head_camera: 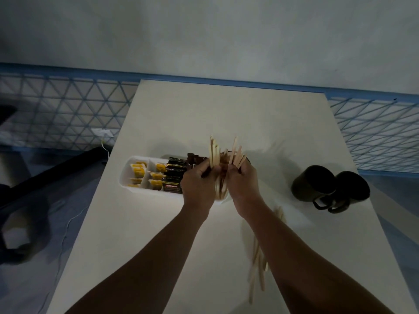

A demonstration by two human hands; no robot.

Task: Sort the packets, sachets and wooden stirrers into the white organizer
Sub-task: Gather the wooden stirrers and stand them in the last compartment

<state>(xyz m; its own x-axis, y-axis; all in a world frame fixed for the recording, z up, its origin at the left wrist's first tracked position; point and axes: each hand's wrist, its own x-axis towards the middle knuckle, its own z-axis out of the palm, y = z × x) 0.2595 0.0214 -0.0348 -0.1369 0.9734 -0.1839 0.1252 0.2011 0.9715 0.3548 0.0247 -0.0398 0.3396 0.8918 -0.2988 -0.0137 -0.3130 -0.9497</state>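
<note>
The white organizer (127,175) stands at the table's middle. Its left compartments hold yellow sachets (138,171) and beside them stand black packets (173,175); brown packets (195,158) stick up further right. My left hand (198,185) and my right hand (243,182) each grip a bunch of wooden stirrers (214,152) standing upright at the organizer's right end. The stirrers fan out above my fingers; their lower ends reach down between my hands. More loose stirrers (257,266) lie on the table under my right forearm.
Two dark mugs (314,183) lie on their sides at the right of the white table (226,114). A blue lattice railing (63,109) runs behind the table. A white cable (68,227) trails on the floor at the left.
</note>
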